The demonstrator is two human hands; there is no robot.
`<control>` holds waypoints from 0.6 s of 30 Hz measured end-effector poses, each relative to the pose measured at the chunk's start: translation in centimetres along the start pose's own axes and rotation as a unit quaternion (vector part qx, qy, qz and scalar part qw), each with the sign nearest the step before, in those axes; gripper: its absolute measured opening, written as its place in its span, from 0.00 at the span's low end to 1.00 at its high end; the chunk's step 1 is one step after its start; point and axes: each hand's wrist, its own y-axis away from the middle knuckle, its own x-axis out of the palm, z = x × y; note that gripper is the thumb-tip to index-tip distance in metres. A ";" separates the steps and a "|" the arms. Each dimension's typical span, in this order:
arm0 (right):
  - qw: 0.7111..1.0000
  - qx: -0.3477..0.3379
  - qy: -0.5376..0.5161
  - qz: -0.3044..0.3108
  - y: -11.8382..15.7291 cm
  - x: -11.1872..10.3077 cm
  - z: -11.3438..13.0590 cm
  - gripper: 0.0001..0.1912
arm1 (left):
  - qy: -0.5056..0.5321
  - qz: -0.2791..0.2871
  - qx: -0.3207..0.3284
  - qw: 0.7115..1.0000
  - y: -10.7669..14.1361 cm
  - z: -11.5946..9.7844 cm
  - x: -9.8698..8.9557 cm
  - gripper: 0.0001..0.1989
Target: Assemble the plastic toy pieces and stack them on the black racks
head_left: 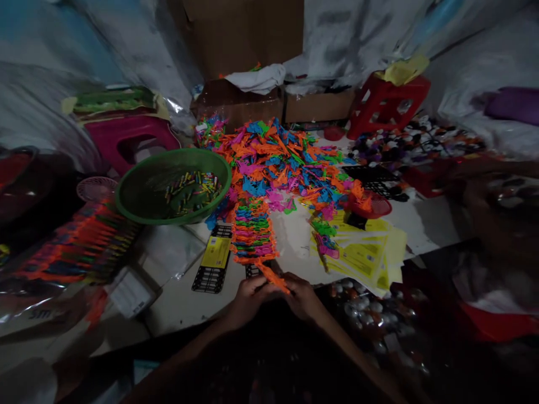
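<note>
Close to my body, at the table's near edge, my left hand (248,295) and my right hand (301,295) are closed on an orange plastic piece (273,276), one at each side. Its exact kind is too dim to make out. Just beyond it lies a neat row of similar pieces (255,230) in orange, green, blue and pink. Part of a black grid rack (252,270) shows under the row's near end. To the left lies another black grid rack (208,284) with a yellow card (216,252). A large loose pile of bright plastic pieces (269,157) spreads behind the row.
A green basin (126,199) holding small coloured cylinders stands left, near another row of pieces (71,241). On the right are yellow printed sheets (362,252), a red basket (381,209) and a red stool (389,104). Another person's arm (484,207) reaches in there.
</note>
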 end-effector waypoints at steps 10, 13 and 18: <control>0.866 0.329 0.341 -0.160 0.0 -8.2 -9.9 0.17 | -0.147 -0.194 -0.008 0.970 2.6 5.1 -3.8 0.08; 0.894 0.226 0.239 -0.304 -0.4 -7.7 -8.5 0.20 | -0.115 -0.273 -0.085 0.951 2.8 6.1 -3.8 0.08; 0.971 0.100 0.008 -0.219 -0.5 -2.3 -5.1 0.16 | -0.038 -0.307 -0.072 0.948 1.4 7.1 -2.8 0.08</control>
